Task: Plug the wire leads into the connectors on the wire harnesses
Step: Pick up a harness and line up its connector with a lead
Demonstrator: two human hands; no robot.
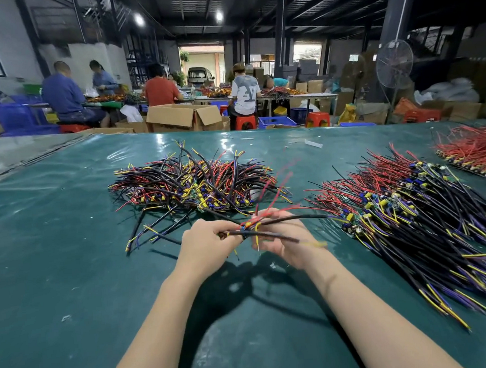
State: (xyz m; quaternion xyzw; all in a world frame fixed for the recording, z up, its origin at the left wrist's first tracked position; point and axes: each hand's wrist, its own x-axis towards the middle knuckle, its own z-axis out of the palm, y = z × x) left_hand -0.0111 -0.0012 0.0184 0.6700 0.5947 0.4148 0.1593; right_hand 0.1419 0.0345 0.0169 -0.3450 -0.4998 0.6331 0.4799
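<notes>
Green matting (pixel 66 225) covers a workshop bench, with other workers seated at tables far behind. Head view: just nearer than the tangled pile (pixel 190 184), both hands hold one harness (pixel 301 217) clear of the mat. Left hand (pixel 208 245) has its fingers curled round the black cables. The right hand (pixel 286 241) curls onto the same knot, where red leads (pixel 276 187) spring up, though blur hides which strand it pinches. Likely risks: a lead half-seated or pushed into the wrong connector, since fingers bury the joint, and trailing ends snagging the sorted row (pixel 410 215) right of the pile.
</notes>
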